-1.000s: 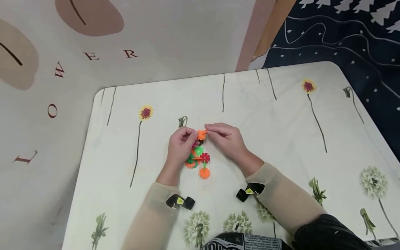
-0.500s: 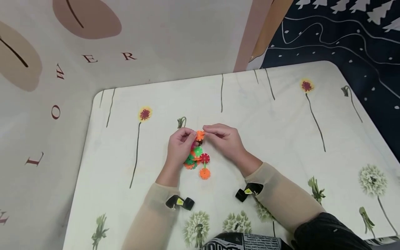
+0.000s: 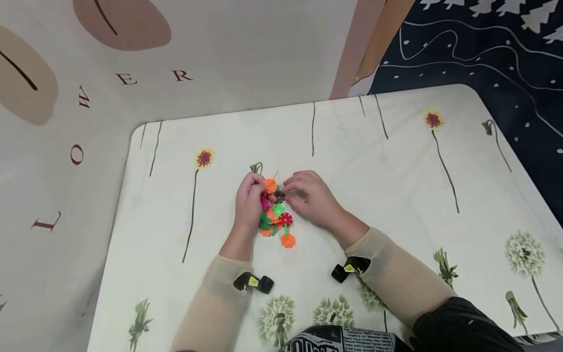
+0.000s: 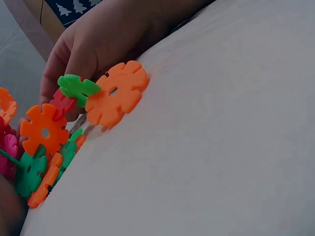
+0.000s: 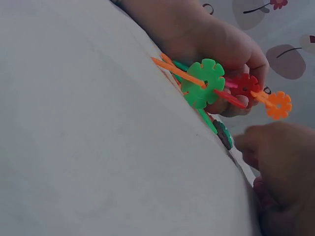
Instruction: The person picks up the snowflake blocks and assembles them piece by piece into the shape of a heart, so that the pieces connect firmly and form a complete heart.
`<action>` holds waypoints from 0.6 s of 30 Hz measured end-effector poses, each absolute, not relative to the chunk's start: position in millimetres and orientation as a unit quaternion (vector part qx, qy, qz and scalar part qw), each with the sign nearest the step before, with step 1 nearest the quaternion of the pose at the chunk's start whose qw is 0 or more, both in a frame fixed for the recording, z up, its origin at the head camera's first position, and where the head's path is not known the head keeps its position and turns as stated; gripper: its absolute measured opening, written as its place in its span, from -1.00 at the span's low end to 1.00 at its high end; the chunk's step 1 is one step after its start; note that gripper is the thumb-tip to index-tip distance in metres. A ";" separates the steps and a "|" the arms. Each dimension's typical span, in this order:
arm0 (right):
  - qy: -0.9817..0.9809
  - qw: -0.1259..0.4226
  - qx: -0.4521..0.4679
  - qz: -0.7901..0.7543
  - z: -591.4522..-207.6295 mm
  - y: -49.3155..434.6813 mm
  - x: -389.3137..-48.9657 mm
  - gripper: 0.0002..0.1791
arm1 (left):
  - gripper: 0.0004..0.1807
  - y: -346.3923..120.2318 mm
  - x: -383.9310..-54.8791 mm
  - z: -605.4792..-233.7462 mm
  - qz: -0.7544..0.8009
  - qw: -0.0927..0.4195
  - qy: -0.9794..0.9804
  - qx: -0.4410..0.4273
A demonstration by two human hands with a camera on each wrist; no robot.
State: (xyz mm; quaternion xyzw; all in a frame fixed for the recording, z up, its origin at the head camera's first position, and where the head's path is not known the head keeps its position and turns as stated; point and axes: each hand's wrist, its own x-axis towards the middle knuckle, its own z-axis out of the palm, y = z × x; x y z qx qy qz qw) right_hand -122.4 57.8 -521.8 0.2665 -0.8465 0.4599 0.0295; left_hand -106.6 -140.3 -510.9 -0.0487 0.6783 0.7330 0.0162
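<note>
From my head view, a pale wall (image 3: 264, 58) with red letters rises behind the surface (image 3: 374, 176), a white top printed with flowers and stems. A pink strip (image 3: 354, 58) and an orange-brown strip (image 3: 382, 44) lead across to a dark blue panel (image 3: 484, 54) with white trees and winding lines.

Near the middle of the surface I have the cluster of flower-shaped discs (image 3: 273, 215), green, red, orange and pink. My left hand (image 3: 249, 203) pinches its upper part, beside an upper orange disc (image 3: 270, 186); my right hand (image 3: 313, 199) has its fingers bent toward a dark brown disc (image 3: 279, 196), and I can't tell whether they grip it.

The fingers hide part of the cluster, so I can't follow every joint. The left wrist view cuts off discs and the left hand at its left border. I can't make out whether the lowest orange disc (image 3: 288, 240) touches the surface.

The far edge runs along the wall, well apart from the hands; the right edge slants beside the panel. Wide stretches of surface lie on both sides of the hands, while a printed black garment (image 3: 338, 340) covers part of the near side.
</note>
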 end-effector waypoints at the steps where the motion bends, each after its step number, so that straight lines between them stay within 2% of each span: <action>1: -0.852 0.021 0.285 0.440 -521.3 57.9 -122.5 -0.80 | -0.85 -140.4 -106.6 -510.6 0.734 0.015 0.677 -0.050; 7: -0.870 -0.013 0.338 0.359 -517.0 58.1 -120.5 -0.65 | -0.84 -140.5 -106.6 -509.3 0.736 0.014 0.675 -0.057; 10: -0.870 -0.008 0.339 0.358 -516.3 57.9 -119.2 -0.70 | -0.84 -140.1 -106.8 -509.5 0.733 0.011 0.679 -0.050; 14: -0.869 0.014 0.316 0.380 -518.1 57.1 -118.2 -0.89 | -0.88 -140.0 -107.4 -512.2 0.719 0.001 0.695 -0.032; 18: -0.876 0.027 0.297 0.379 -520.5 56.3 -118.5 -0.87 | -0.89 -139.8 -107.3 -514.2 0.701 -0.003 0.713 -0.022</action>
